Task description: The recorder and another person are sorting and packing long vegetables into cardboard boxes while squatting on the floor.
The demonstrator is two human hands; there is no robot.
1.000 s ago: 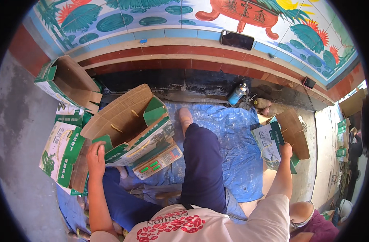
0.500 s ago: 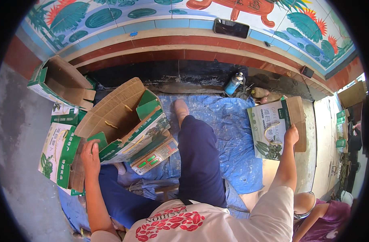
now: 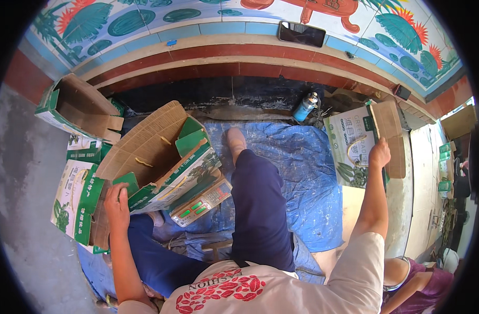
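A large open cardboard carton (image 3: 140,144), green and white outside with yellow rope handles, stands tilted on the left, its brown inside showing. My left hand (image 3: 117,203) is closed over its near green edge, the thumb lying on the flap. Out to the right, my right hand (image 3: 379,153) grips a second carton (image 3: 349,144) by its edge. That one is white and green with vegetable pictures, a rope handle and brown flaps spread to its right. A digital scale (image 3: 204,203) with lit green displays sits under the open carton's right side.
More cartons (image 3: 85,107) stand at the left. A blue tarp (image 3: 310,193) covers the floor around my leg. Against the far wall are a blue bottle (image 3: 305,107) and, on the ledge, a phone (image 3: 301,34). Another person (image 3: 422,285) sits at the lower right.
My right hand has moved the second carton farther away and slightly right, with its flaps swinging outward. My left hand and the open carton have stayed nearly still.
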